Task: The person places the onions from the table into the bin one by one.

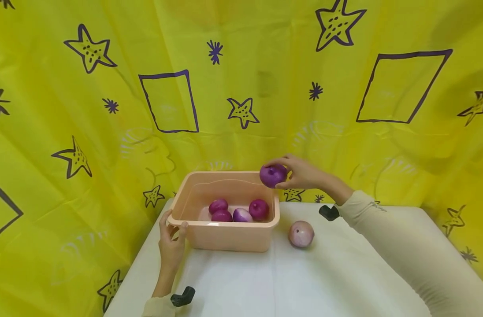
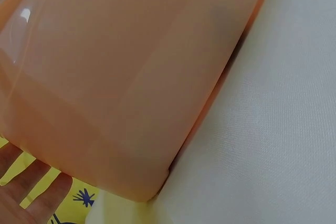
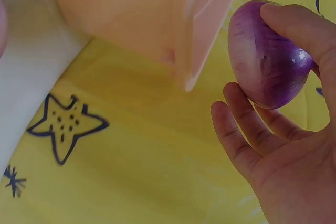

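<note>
Right hand gripped a purple onion above the tub at its 1 o'clock corner, needing lowering inside; left hand clasped the rim.

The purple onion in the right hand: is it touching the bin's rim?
Apart. The right wrist view shows yellow backdrop between the purple onion and the bin corner; the right hand holds the onion clear of the rim.

Purple onion, peach tub, yellow backdrop with purple stars.
</note>
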A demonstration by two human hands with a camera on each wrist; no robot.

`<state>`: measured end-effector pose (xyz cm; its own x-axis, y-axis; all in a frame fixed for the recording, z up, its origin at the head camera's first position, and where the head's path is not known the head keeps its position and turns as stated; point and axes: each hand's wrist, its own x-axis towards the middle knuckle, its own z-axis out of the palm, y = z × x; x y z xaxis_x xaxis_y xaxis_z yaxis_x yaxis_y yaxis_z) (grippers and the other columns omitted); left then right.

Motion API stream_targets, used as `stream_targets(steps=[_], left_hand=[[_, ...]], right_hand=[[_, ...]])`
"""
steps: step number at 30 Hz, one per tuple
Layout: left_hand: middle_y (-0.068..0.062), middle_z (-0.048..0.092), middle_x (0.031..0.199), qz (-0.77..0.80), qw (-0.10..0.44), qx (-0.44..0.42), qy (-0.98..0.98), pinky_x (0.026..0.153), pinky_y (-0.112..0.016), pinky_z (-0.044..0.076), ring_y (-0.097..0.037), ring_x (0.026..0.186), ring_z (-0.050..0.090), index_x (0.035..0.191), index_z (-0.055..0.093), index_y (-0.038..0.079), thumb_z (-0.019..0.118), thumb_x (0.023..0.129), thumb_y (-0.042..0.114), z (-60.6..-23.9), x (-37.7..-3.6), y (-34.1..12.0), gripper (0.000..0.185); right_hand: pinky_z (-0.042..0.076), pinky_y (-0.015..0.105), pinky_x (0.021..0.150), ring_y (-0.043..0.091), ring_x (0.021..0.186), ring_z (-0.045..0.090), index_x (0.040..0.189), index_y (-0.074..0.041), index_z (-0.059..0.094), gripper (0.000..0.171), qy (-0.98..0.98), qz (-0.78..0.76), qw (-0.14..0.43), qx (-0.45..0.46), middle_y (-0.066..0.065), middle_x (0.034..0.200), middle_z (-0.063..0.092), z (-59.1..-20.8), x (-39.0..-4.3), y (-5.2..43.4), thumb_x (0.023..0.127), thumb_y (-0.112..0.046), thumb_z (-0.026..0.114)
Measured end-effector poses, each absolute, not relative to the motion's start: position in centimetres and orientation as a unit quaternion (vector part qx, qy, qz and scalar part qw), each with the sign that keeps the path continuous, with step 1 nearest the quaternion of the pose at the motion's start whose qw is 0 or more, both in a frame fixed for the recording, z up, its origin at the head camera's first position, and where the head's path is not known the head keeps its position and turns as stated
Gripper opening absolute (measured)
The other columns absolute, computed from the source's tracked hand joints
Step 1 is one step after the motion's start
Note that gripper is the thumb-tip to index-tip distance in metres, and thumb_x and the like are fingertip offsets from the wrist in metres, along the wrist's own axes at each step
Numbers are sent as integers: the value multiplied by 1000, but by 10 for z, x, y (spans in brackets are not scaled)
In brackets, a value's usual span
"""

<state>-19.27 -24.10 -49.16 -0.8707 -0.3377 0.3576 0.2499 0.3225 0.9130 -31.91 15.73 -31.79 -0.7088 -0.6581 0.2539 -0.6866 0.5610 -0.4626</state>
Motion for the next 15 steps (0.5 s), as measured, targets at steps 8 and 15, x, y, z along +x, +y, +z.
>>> stream_targets(steps=[8, 15], left_hand=[[-15, 43, 158, -578, 257, 29, -774, 80, -10, 50, -39, 125, 57, 158, 31, 25, 63, 103, 23, -491, -193, -240, 64], [-16, 43, 158, -577, 258, 29, -775, 81, -9, 49, -40, 126, 56, 158, 30, 25, 63, 103, 23, -490, -192, -240, 64]], right_hand=[[56, 49, 90, 29, 108, 55, 138, -20, 64, 61, -870, 279, 8, 407, 13, 120, 58, -317, -329, 109, 82, -18, 87], [54, 44, 94, 27, 113, 52, 138, -22, 64, 60, -862, 264, -6, 434, 9, 124, 61, -323, -339, 72, 83, -20, 85]])
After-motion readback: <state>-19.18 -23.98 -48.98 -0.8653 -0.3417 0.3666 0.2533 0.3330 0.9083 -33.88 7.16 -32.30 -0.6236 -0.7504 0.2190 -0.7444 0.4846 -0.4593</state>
